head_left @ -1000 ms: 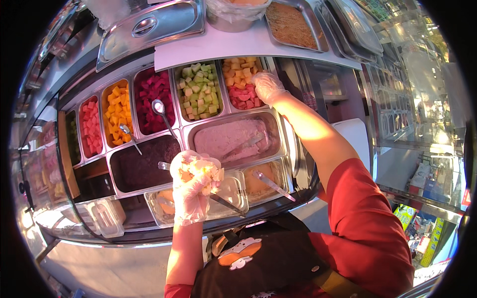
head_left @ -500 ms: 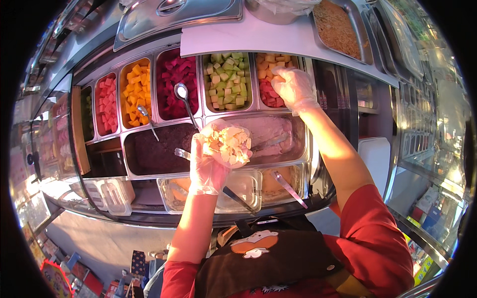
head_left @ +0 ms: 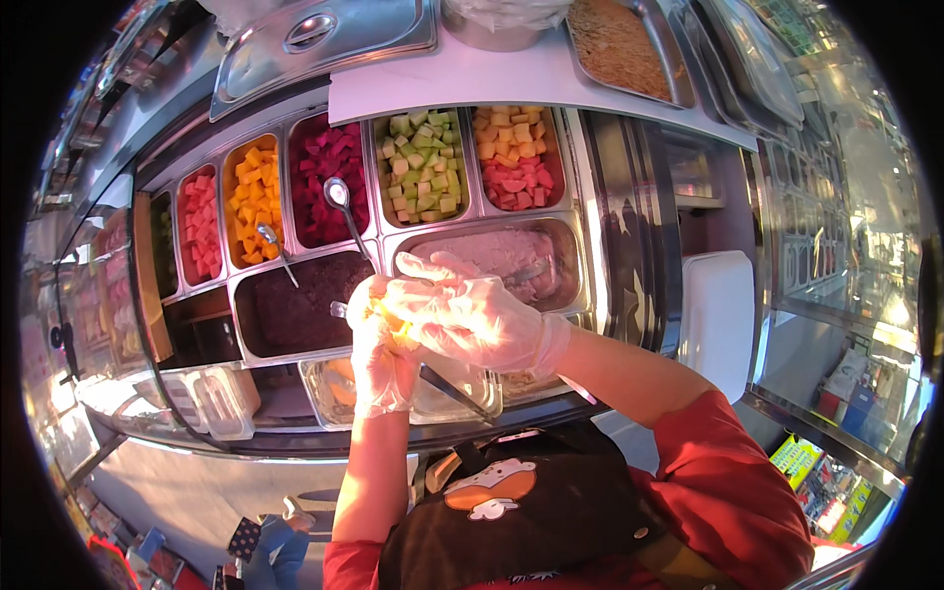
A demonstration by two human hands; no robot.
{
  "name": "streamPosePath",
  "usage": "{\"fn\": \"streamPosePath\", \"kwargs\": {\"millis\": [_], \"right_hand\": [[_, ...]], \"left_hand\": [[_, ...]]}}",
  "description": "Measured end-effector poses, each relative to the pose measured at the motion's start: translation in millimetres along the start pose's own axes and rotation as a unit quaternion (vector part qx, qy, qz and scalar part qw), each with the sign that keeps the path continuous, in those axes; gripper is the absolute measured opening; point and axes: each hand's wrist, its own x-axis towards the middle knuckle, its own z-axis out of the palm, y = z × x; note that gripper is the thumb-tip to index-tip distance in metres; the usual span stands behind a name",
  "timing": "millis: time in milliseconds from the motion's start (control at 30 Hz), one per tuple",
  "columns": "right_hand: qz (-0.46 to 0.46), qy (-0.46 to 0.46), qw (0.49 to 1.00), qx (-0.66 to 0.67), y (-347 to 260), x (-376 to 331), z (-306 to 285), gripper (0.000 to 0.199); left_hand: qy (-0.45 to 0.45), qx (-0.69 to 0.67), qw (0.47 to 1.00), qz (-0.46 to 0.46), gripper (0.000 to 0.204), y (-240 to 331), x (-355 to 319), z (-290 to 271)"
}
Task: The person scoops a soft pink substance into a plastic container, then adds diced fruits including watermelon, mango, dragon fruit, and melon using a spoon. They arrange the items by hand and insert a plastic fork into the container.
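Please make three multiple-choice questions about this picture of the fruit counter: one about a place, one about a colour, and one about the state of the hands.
1. Where does the pan of green cubes stand in the back row?
A. Between the dark red cubes and the orange-and-red cubes
B. At the far left end
C. In the front row

2. What colour are the cubes in the pan with a spoon, left of the dark red ones?
A. Green
B. Yellow-orange
C. White

3. How are the two hands?
A. Bare and far apart
B. Gloved and together over the pans
C. Resting on the white tray

Answers: 1 A, red pan on its left, orange-and-red on its right. 2 B, yellow-orange pieces. 3 B, the left hand and right hand wear clear gloves and meet around a small yellowish thing.
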Motion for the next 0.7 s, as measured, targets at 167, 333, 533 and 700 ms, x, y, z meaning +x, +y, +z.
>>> {"fn": "streamPosePath", "kwargs": {"millis": [167,333,533,700], "right_hand": [[0.390,-0.024,0.909,-0.147,100.6,37.0,-84.4,0.028],[0.267,-0.158,0.869,-0.385,213.5,13.1,-75.7,0.011],[0.137,-0.152,0.895,-0.396,214.0,5.9,-76.1,0.015],[0.269,-0.002,0.938,-0.220,213.9,-7.2,-80.9,0.023]], "left_hand": [[-0.043,-0.029,0.999,-0.006,0.058,15.5,-18.7,15.1],[-0.048,-0.075,0.996,0.016,0.063,15.9,-36.8,13.6],[-0.024,-0.040,0.998,0.041,0.067,20.7,-54.7,16.3],[-0.014,-0.027,1.000,0.005,0.065,23.9,-52.0,16.3]]}}
